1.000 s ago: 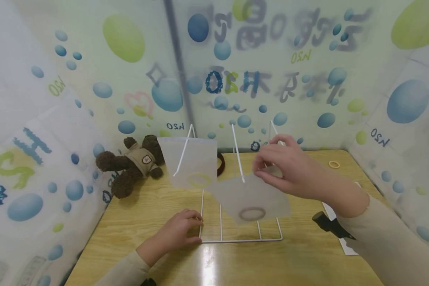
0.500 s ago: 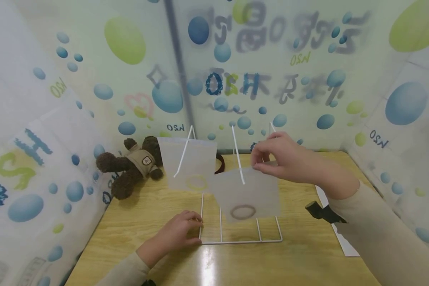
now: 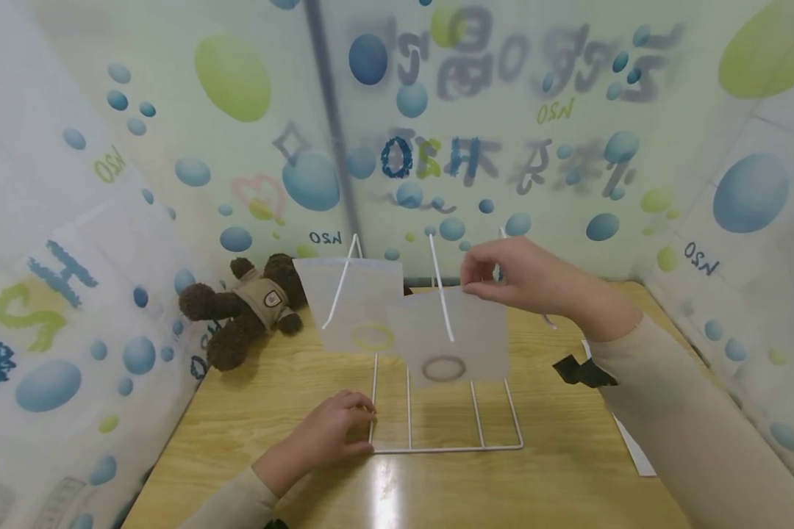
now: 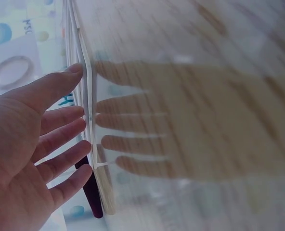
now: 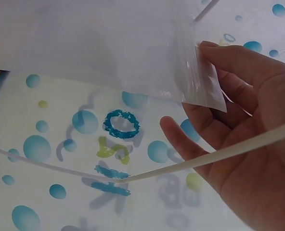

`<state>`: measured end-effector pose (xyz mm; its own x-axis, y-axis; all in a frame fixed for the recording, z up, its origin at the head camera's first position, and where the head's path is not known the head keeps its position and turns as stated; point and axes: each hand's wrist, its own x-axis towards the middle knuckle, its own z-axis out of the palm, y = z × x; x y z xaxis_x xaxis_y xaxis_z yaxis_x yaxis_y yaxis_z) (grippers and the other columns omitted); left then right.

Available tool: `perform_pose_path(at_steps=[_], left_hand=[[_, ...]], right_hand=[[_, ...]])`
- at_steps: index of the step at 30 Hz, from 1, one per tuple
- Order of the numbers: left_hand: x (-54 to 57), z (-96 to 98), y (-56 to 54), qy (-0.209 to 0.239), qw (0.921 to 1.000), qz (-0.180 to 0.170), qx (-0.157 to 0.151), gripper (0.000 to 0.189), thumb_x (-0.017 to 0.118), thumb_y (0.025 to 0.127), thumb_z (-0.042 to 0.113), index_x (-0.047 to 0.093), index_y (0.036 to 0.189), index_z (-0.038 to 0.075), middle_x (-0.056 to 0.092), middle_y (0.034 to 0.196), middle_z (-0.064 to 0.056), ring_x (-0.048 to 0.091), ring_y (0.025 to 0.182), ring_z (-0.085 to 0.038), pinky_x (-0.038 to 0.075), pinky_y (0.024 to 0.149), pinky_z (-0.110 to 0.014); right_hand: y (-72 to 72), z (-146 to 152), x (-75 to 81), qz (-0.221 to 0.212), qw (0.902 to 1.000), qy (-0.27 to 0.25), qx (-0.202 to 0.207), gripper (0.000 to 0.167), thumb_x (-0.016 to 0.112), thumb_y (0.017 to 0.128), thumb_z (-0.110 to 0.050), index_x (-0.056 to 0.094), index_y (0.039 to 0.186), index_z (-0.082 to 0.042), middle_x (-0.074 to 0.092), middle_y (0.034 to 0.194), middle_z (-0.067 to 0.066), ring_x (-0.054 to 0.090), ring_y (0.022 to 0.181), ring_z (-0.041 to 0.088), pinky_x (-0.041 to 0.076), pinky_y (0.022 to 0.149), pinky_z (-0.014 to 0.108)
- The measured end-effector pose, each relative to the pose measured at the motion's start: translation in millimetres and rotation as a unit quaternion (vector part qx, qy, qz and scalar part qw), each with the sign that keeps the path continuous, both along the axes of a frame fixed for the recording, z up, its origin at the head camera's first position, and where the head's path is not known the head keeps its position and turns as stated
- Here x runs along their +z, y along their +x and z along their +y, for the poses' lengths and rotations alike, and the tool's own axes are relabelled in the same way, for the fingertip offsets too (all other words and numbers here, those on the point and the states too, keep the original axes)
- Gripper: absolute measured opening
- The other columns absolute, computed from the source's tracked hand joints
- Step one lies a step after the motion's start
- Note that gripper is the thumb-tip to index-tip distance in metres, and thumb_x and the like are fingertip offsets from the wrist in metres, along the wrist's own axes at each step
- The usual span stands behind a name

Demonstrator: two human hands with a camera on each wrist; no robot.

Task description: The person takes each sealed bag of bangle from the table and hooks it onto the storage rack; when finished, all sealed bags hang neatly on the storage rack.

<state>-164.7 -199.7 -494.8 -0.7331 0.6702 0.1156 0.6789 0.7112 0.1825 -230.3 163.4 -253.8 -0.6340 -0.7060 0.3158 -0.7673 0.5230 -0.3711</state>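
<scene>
A white wire rack (image 3: 446, 448) stands on the table, its slanting prongs reaching toward me. My left hand (image 3: 324, 433) touches the rack's left base wire; its fingers look extended in the left wrist view. By its upper right corner, my right hand (image 3: 523, 275) pinches a translucent plastic bag (image 3: 479, 330) between thumb and fingers. Inside that bag a brownish ring (image 3: 423, 369) shows at the bottom. The middle prong (image 3: 440, 283) overlaps the bag's top edge. Another translucent bag (image 3: 314, 294), with a yellow ring (image 3: 392, 339) in it, hangs at the left prong.
A dark brown teddy bear (image 3: 254, 301) in a tan shirt lies at the back left. The right arm partly covers a white sheet (image 3: 635, 448) on the wooden table (image 3: 271, 411). Patterned curtains surround the table.
My right hand has moved left and up, bringing the bag with it. The bag now faces me more squarely, higher against the middle prong. My left hand has stayed at the rack's base.
</scene>
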Motion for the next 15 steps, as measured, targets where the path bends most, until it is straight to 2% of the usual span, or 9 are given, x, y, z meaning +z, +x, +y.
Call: perform_pose_path(at_steps=[9,15], left_hand=[[1.4,0.3,1.5,0.003,1.0,-0.007,0.004,0.047,0.087,0.079,0.039,0.077,0.116,0.012,0.068,0.127,-0.001,0.061,0.117,-0.021,0.054,0.104,-0.043],[-0.3,1.2,0.2,0.005,1.0,-0.004,0.002,0.046,0.087,0.08,0.039,0.077,0.116,0.012,0.068,0.127,0.0,0.061,0.117,-0.021,0.055,0.103,-0.043]], right_hand=[[-16.8,-1,-6.6,0.0,0.9999,-0.007,-0.012,0.008,0.072,0.096,-0.01,0.068,0.092,-0.016,0.068,0.083,-0.007,0.06,0.077,0.009,0.053,0.069,0.028],[-20.4,3,-6.5,0.014,0.9994,-0.028,-0.016,0.01,0.076,0.094,-0.014,0.067,0.093,-0.017,0.068,0.087,-0.007,0.061,0.081,0.009,0.055,0.073,0.03]])
